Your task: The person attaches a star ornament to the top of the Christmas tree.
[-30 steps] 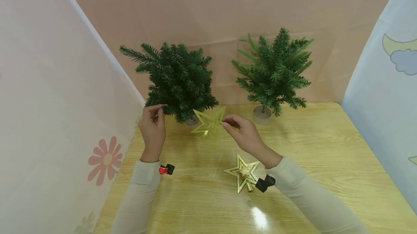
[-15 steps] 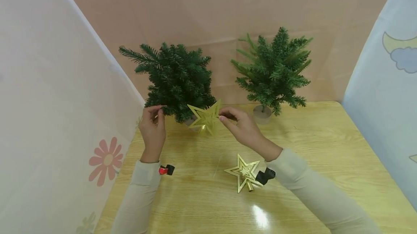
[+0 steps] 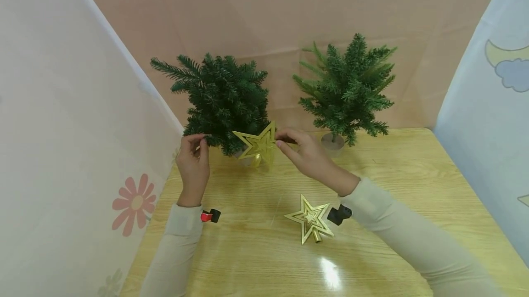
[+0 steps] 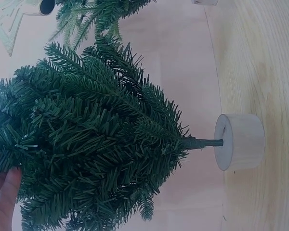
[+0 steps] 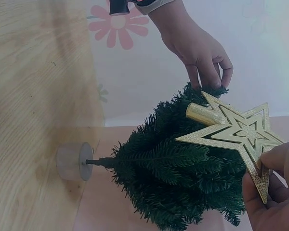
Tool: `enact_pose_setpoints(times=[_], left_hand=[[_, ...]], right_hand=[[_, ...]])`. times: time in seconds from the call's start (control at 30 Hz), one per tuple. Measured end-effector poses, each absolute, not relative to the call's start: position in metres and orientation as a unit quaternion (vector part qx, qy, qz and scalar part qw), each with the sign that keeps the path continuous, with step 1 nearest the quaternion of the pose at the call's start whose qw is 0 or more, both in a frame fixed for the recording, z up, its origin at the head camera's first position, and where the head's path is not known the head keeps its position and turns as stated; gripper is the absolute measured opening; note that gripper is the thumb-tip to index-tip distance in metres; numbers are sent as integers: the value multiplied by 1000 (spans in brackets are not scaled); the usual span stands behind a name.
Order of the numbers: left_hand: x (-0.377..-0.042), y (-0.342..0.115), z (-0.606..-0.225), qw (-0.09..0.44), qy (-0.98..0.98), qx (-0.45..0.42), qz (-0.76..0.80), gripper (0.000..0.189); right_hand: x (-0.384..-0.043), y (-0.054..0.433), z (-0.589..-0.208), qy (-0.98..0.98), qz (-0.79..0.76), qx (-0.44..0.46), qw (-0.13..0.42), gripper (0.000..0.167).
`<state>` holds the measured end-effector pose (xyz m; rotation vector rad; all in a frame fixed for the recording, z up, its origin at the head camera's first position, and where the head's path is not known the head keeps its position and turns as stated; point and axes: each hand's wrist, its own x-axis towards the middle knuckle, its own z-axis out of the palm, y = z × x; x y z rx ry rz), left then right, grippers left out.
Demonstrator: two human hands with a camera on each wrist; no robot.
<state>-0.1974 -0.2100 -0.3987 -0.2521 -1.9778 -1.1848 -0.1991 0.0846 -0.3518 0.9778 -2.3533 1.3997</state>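
Observation:
A gold star tree topper, cut out in nested outlines, is pinched by one point in my right hand. In the right wrist view its short tube socket points toward the wooden base. Behind the star stands the left artificial Christmas tree, dark green on a round pale base. My left hand pinches a branch tip at the near left side of this tree. Its fingertips are partly lost among the needles in the left wrist view.
A second gold star topper lies on the wooden table, below my right wrist. Another small green tree stands at the back right. Cloth walls close off the back and both sides.
My right hand has carried the star a little left and away from me, up in front of the left tree, and it has tilted slightly. The left hand stays at the branch.

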Motion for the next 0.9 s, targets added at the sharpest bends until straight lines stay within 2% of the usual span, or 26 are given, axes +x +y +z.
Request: enact_pose_setpoints(times=[0.63,0.9], left_hand=[[-201,-212,-395,401,-792,-104,-449,16],[-201,-212,-393,385,-800,-95,-450,17]], right_hand=[[-213,84,-315,-806,448,366,122,13],[-216,81,-303,-831,413,353,116,15]])
